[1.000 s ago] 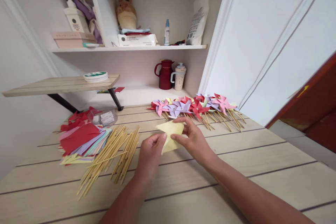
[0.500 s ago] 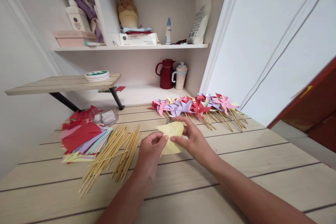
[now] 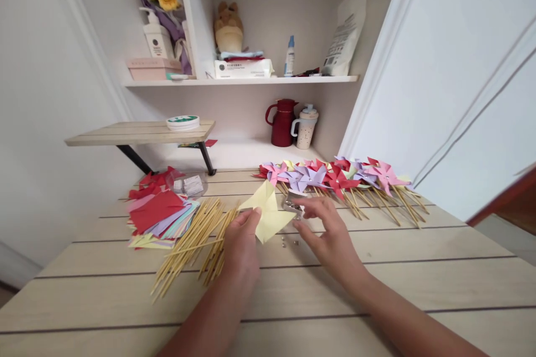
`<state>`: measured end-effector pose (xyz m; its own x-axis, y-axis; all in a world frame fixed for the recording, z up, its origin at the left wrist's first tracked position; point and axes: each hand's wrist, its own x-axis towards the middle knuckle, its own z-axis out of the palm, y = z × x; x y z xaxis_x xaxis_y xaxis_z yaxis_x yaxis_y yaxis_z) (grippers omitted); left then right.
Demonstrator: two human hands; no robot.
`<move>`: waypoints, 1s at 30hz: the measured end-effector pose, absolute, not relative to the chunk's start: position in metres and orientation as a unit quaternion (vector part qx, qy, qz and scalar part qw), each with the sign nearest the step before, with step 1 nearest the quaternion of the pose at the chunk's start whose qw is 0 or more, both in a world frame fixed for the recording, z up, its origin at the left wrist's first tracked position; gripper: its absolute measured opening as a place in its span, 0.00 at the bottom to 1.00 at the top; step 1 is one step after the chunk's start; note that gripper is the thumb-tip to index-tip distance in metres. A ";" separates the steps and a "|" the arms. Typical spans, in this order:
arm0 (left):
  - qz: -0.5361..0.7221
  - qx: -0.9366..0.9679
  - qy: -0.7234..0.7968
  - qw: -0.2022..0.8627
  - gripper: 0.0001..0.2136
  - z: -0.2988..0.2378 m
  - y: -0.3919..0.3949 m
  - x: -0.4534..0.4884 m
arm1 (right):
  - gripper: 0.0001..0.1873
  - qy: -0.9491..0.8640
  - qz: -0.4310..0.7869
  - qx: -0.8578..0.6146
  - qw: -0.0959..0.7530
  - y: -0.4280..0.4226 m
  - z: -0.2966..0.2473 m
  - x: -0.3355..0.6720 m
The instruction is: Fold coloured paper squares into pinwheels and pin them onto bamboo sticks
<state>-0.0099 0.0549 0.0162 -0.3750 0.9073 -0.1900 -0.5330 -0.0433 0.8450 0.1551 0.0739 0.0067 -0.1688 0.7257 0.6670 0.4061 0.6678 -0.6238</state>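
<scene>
Between the thumb and fingers of my left hand (image 3: 243, 237) is a pale yellow paper pinwheel (image 3: 268, 213), its pointed blades spread out. My right hand (image 3: 330, 231) is just to the right, thumb and fingers apart with nothing visible between them. Its fingertips are at the edge of a small box (image 3: 292, 201) holding shiny little pieces. A few tiny metal pieces (image 3: 296, 243) lie loose on the table below that box. Finished pinwheels on sticks (image 3: 341, 179) in red, pink, purple and yellow lie in a row behind my right hand.
Left of my hands lie a bundle of thin wooden sticks (image 3: 188, 245) and a stack of coloured paper (image 3: 157, 212). A clear plastic box (image 3: 192, 185) sits behind them, near a small raised shelf (image 3: 138, 133). A red jug (image 3: 283, 122) and a cup (image 3: 306, 127) stand at the back.
My right hand has let go of the yellow paper and moved right to the small box. The paper now shows pinwheel blades in my left hand. The view has shifted left.
</scene>
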 end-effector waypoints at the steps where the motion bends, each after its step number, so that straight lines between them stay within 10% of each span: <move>1: 0.699 0.197 0.454 0.516 0.14 0.016 0.056 -0.011 | 0.17 -0.765 0.125 -0.365 0.516 0.071 0.005 0.153; 12: 0.682 0.204 0.406 0.573 0.17 0.020 0.052 -0.005 | 0.14 -0.838 -0.001 -0.367 0.404 0.069 -0.004 0.140; 30: 0.659 0.342 0.502 0.443 0.09 0.014 0.048 0.006 | 0.06 -0.684 0.273 -0.403 0.544 0.067 0.012 0.140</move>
